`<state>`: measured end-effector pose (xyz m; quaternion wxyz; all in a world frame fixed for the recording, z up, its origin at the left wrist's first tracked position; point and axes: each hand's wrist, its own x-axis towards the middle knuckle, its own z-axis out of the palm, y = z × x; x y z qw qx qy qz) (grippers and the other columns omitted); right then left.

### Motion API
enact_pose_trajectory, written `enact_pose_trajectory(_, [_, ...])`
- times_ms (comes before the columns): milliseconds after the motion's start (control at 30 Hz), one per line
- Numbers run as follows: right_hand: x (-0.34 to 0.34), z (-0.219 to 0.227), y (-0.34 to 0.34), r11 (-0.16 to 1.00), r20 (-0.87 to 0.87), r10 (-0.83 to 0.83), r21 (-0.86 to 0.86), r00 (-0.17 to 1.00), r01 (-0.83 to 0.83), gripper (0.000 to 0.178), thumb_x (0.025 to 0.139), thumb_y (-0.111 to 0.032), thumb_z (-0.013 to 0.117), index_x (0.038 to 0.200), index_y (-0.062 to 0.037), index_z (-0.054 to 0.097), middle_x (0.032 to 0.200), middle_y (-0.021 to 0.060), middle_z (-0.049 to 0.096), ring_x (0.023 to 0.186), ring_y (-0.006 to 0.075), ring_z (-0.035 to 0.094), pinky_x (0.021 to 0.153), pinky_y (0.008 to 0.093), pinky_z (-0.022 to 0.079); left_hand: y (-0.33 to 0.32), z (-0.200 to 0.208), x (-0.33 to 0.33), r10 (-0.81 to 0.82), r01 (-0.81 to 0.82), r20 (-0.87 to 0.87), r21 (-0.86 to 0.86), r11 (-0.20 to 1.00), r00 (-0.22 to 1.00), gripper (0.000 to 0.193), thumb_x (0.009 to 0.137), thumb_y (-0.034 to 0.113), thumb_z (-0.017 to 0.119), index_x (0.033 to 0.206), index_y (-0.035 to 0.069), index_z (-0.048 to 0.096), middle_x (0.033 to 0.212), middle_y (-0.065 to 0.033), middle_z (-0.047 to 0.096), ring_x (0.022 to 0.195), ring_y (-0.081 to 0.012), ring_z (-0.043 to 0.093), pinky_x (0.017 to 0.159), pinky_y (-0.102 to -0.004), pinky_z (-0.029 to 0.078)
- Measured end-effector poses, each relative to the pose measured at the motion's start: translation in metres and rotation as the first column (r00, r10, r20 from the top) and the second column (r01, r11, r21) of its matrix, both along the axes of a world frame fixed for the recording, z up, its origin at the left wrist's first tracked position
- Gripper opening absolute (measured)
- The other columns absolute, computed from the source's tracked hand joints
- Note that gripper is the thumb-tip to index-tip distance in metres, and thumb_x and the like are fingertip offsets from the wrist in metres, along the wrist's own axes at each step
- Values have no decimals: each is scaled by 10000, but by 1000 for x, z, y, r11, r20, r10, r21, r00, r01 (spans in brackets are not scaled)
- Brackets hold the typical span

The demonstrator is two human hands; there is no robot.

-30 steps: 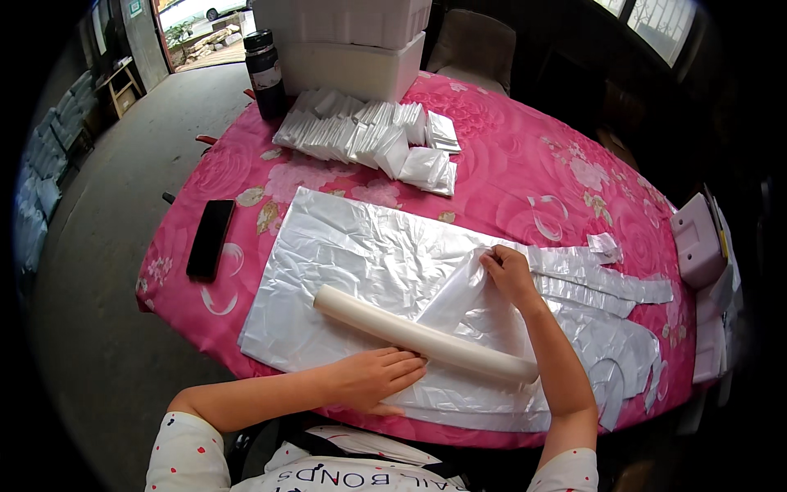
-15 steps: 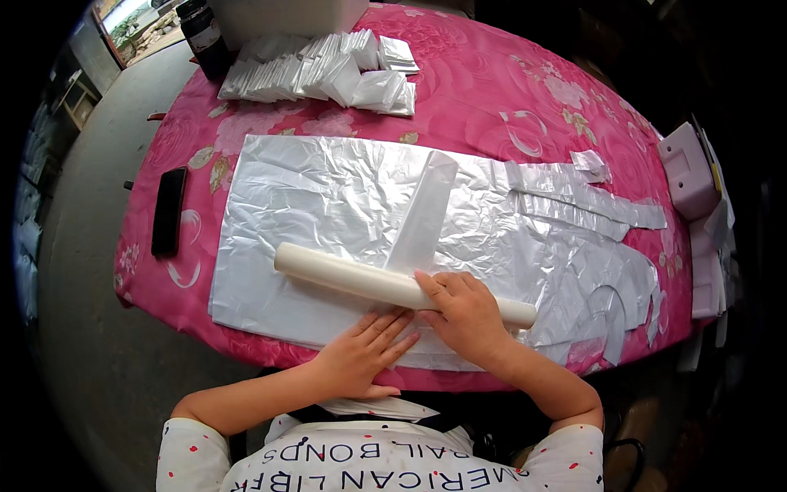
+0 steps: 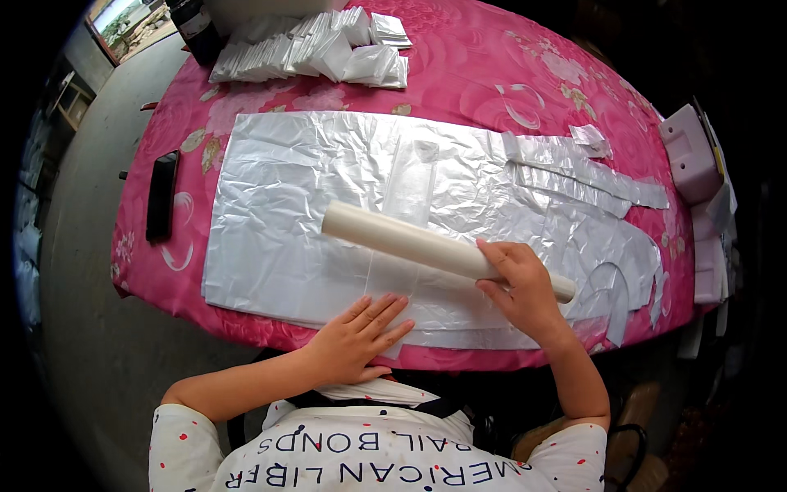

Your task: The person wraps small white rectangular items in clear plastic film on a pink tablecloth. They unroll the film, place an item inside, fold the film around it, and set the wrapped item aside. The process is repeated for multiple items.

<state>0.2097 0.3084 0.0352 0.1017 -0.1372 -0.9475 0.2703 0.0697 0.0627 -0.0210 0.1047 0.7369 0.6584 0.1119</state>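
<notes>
Since the earlier frame the right hand (image 3: 522,289) has slid toward the right end of the roll (image 3: 443,249), and the left hand (image 3: 358,336) now lies flat at the near edge of the table (image 3: 525,74) rather than tucked beside the other hand. That left hand is open, fingers spread and pressed down on a narrow clear strip (image 3: 399,246) of film, which runs from under the roll toward the person. The right hand is curled over the roll, fingers on top and thumb on the near side, gripping it close to its right end.

The roll (a pale cream tube) lies slanted across the silver plastic sheets (image 3: 328,197), its left end farther from the person than its right end. Those sheets cover most of the near half of the table, over a pink flowered cloth. Cut silver scraps (image 3: 590,176) lie toward the right edge, some of them curved.

At the far edge sits a pile of folded clear bags (image 3: 316,53), with a dark bottle (image 3: 193,20) just beside it at the far left corner. A black flat bar (image 3: 161,195) rests along the left edge. A pale pink box (image 3: 690,154) stands at the right edge.
</notes>
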Motion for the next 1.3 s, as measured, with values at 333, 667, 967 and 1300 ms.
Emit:
enact_pose_trajectory(333, [-107,-30,26,961,-137,93,270,986,-53,523,719,-95,691,1223,-103,554,1076,80,600,1028,268,529,907,379,414,-6,-10,19,21,-14,-136,49,999,991,514,866,196,440,1368,107,376,1459,-144,288,1358,-269,267,1086,-424,232])
enact_pose_trajectory(667, [-91,-29,5,935,-156,355,50,922,-352,525,680,98,538,1193,-10,532,1248,143,506,1202,329,431,991,386,394,-8,7,-30,-266,262,4,146,954,964,416,835,159,535,1223,16,501,1325,-132,464,1243,-249,437,1040,-369,367])
enact_pose_trajectory(967, [-34,-41,-55,909,-121,411,123,904,-397,465,673,-21,609,1134,1,555,1195,129,541,1115,286,512,924,372,441,-2,4,-36,-172,93,187,369,925,967,450,773,190,588,1177,-4,537,1241,-144,535,1177,-260,504,988,-382,416])
enact_pose_trajectory(1300, [-56,-42,-41,979,-161,61,-185,985,-91,138,763,-70,643,892,-28,669,720,75,634,633,202,596,567,294,479,34,12,-43,250,-363,424,209,908,870,487,760,198,650,1166,-43,529,1038,-146,614,882,-268,620,811,-371,479])
